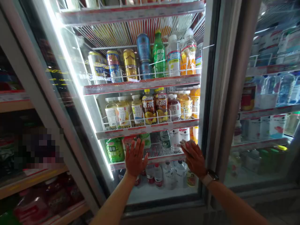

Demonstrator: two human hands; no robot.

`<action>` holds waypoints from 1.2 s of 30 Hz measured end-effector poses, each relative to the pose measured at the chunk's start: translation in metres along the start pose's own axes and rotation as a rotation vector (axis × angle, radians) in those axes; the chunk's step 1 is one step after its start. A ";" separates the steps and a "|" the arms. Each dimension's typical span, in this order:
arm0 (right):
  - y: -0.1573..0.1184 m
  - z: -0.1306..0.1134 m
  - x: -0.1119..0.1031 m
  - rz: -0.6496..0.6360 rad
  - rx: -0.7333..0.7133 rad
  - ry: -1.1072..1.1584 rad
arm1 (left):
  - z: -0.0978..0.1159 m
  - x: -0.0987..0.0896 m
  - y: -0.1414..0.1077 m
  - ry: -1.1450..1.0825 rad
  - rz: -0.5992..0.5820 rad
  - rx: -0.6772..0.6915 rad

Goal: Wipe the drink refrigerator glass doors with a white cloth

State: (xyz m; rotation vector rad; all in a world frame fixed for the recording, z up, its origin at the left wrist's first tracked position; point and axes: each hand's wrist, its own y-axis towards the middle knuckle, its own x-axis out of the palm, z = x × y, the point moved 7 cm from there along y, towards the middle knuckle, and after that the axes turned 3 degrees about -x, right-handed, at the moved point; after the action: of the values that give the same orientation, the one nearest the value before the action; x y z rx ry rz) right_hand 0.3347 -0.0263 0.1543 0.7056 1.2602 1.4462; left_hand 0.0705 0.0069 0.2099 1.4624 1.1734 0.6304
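The person stands before a lit refrigerator with a glass door (213, 125), and both arms reach forward to it. The left hand (136, 158) is raised with its palm toward the glass; the fingers are extended and the thumb stands apart from them, and nothing is held in it. Whether this palm really touches the glass, one cannot tell. The right hand (194, 159) holds a whitish crumpled cloth (186, 144), which shows at the fingertips, between the hand and the door. The fingers are bent a little over it, close to one another; how firmly they press, one cannot tell. On the right wrist there is a dark watch (212, 175) with a light strap.

Behind the left hand, on the lower shelf, stand a green package (114, 150) and a reddish package (129, 141), the latter partly covered by the fingers. Behind the right hand are bottles with white labels (184, 134), and to the left of them is a clear bottle with a dark green label (166, 142). On the shelf above, tea bottles (148, 106) make a row. Higher again are cans (130, 65) and a green bottle (159, 54). Under the hands, more bottles (168, 175) stand at the bottom.
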 end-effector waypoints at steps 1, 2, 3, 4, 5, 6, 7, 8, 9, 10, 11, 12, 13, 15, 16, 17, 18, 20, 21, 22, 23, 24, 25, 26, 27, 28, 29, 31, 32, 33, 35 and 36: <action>-0.019 -0.008 0.005 -0.030 -0.010 -0.001 | 0.000 0.000 0.000 -0.004 0.001 -0.002; -0.036 -0.014 0.009 -0.060 -0.020 -0.006 | 0.001 -0.001 0.001 -0.006 0.004 -0.002; -0.052 -0.020 0.012 -0.086 -0.032 -0.014 | 0.001 -0.001 0.001 -0.005 0.008 0.001; -0.066 -0.025 0.014 -0.110 -0.042 -0.024 | 0.002 -0.002 0.002 -0.002 0.015 0.004; -0.076 -0.029 0.016 -0.129 -0.053 -0.033 | 0.002 -0.002 0.002 0.002 0.021 0.005; -0.083 -0.031 0.016 -0.143 -0.062 -0.038 | 0.002 -0.002 0.002 0.006 0.025 0.004; -0.084 -0.033 0.016 -0.156 -0.074 -0.036 | 0.002 -0.002 0.002 0.008 0.027 0.003; -0.081 -0.034 0.016 -0.167 -0.088 -0.028 | 0.002 -0.001 0.001 0.006 0.028 -0.001; -0.072 -0.035 0.015 -0.177 -0.106 -0.016 | 0.001 -0.001 0.001 0.003 0.025 -0.007; -0.058 -0.036 0.014 -0.185 -0.129 0.000 | 0.000 0.001 0.000 -0.002 0.020 -0.016; -0.039 -0.037 0.013 -0.188 -0.150 0.016 | 0.000 0.002 -0.001 -0.009 0.015 -0.021; -0.016 -0.038 0.013 -0.193 -0.163 0.030 | 0.000 0.002 -0.001 -0.017 0.010 -0.022; 0.010 -0.039 0.012 -0.179 -0.172 0.041 | 0.000 0.003 -0.001 -0.023 0.006 -0.021; 0.064 -0.043 0.013 -0.168 -0.158 0.056 | 0.001 0.001 0.000 -0.036 -0.004 -0.014; 0.090 -0.046 0.015 -0.155 -0.150 0.064 | 0.002 -0.001 0.001 -0.047 -0.014 -0.010; 0.113 -0.049 0.016 -0.145 -0.139 0.072 | 0.002 -0.003 0.002 -0.063 -0.035 -0.005; 0.133 -0.055 0.019 -0.143 -0.147 0.094 | 0.001 -0.006 0.003 -0.086 -0.071 0.005; 0.158 -0.070 0.023 -0.137 -0.170 0.137 | -0.004 -0.015 0.003 -0.139 -0.160 0.054; 0.164 -0.078 0.025 -0.141 -0.186 0.158 | -0.010 -0.022 0.003 -0.154 -0.194 0.080; 0.165 -0.087 0.028 -0.149 -0.203 0.175 | -0.019 -0.030 0.002 -0.156 -0.210 0.098; 0.162 -0.096 0.031 -0.157 -0.223 0.187 | -0.031 -0.039 0.000 -0.143 -0.207 0.100; 0.157 -0.106 0.034 -0.163 -0.250 0.195 | -0.046 -0.048 -0.001 -0.118 -0.188 0.084; 0.149 -0.117 0.037 -0.171 -0.289 0.203 | -0.064 -0.057 -0.003 -0.088 -0.163 0.052; 0.139 -0.128 0.041 -0.179 -0.335 0.213 | -0.083 -0.064 -0.006 -0.057 -0.142 0.011; 0.129 -0.139 0.045 -0.183 -0.378 0.223 | -0.102 -0.068 -0.008 -0.030 -0.128 -0.033; 0.119 -0.149 0.049 -0.187 -0.414 0.236 | -0.119 -0.070 -0.012 -0.007 -0.123 -0.068; 0.109 -0.159 0.054 -0.194 -0.437 0.251 | -0.132 -0.070 -0.015 0.012 -0.124 -0.091; 0.092 -0.174 0.063 -0.208 -0.459 0.276 | -0.150 -0.065 -0.022 0.044 -0.133 -0.096; 0.085 -0.181 0.067 -0.214 -0.469 0.287 | -0.155 -0.061 -0.026 0.057 -0.132 -0.088; 0.078 -0.188 0.070 -0.219 -0.485 0.299 | -0.157 -0.057 -0.029 0.068 -0.126 -0.081; 0.069 -0.199 0.073 -0.232 -0.530 0.320 | -0.159 -0.051 -0.034 0.083 -0.100 -0.081; 0.067 -0.202 0.074 -0.236 -0.552 0.329 | -0.159 -0.049 -0.036 0.088 -0.087 -0.084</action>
State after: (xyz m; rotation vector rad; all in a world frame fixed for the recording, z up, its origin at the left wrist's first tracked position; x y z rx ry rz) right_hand 0.1092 -0.0168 0.1481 -0.0527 1.0632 1.6483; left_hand -0.0982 0.0249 0.2275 1.3175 1.2567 0.6819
